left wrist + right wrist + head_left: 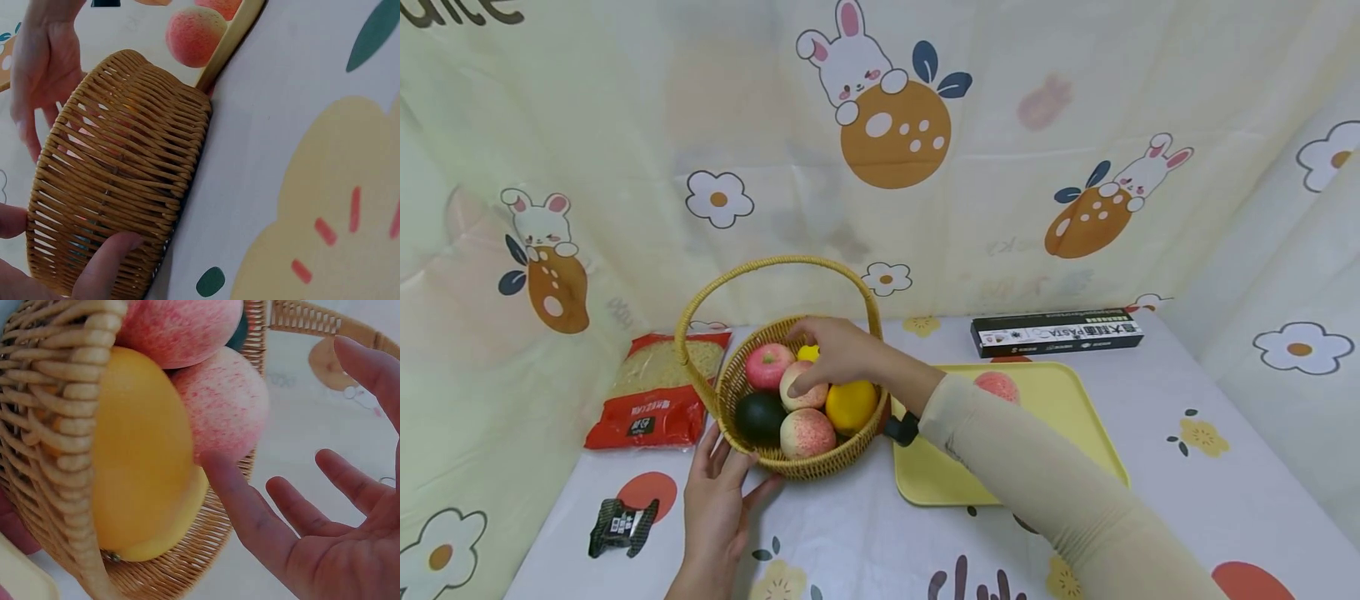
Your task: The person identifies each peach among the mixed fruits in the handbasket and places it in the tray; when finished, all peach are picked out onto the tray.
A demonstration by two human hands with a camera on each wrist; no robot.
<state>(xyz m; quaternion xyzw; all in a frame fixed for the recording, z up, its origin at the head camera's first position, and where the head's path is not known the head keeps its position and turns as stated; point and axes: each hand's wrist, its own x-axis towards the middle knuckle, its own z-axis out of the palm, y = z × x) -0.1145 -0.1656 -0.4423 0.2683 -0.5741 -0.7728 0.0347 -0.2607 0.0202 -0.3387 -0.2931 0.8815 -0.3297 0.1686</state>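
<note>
A wicker basket (820, 471) with a tall hoop handle holds a red apple (767, 365), a dark green fruit (759, 419), a speckled pink peach (807, 433), a paler peach (796, 385), a yellow-orange fruit (854, 404) and a smaller yellow fruit (808, 353). My right hand (842, 354) reaches over the paler peach with fingers spread. In the right wrist view its index fingertip is at that peach (228, 403), its thumb apart from it; whether it touches, I cannot tell. My left hand (715, 504) rests against the basket's near-left outside, thumb on the woven wall (119, 162).
A yellow tray (925, 487) lies right of the basket, partly under my right forearm, with a peach (997, 386) on it. Behind is a black pasta box (1056, 333). A red-and-clear food bag (655, 396) and a small black packet (622, 527) lie at left.
</note>
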